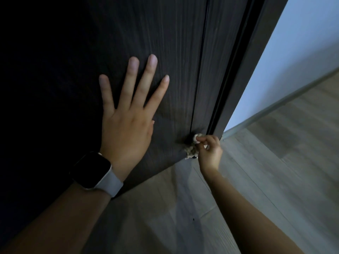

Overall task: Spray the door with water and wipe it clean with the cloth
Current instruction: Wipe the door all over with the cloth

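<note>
No readable text, labels, brands, numbers or signs anywhere. Watch [91, 169] screen is dark and blank. Door [165, 43] shows only wood grain, no markings.
</note>
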The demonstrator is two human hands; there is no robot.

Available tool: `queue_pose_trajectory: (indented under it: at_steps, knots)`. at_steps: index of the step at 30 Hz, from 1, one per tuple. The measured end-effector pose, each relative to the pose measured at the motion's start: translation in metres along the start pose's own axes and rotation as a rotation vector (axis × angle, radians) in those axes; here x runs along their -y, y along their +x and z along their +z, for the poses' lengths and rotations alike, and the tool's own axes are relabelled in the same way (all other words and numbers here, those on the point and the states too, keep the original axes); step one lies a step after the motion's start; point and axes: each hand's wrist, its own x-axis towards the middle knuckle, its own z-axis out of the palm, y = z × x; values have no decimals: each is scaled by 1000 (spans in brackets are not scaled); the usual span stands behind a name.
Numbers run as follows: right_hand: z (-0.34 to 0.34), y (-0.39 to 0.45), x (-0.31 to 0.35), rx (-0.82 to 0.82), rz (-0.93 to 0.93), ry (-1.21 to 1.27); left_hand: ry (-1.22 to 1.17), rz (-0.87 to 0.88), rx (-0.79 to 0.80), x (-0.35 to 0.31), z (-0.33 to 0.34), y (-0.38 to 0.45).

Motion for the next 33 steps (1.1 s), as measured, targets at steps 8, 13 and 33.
queue_pose_trajectory:
  at_steps: [8,13,33]
  knots:
    - [-51,-51,72,87,-167,125,-438,-74,139,4,-18,-95]
    - [-53,-57,154,110,-322,184,-492,-266,142,21,-46,-147]
    - [114,-181,206,320,-822,83,-353,-538,-23,140,-27,-197]
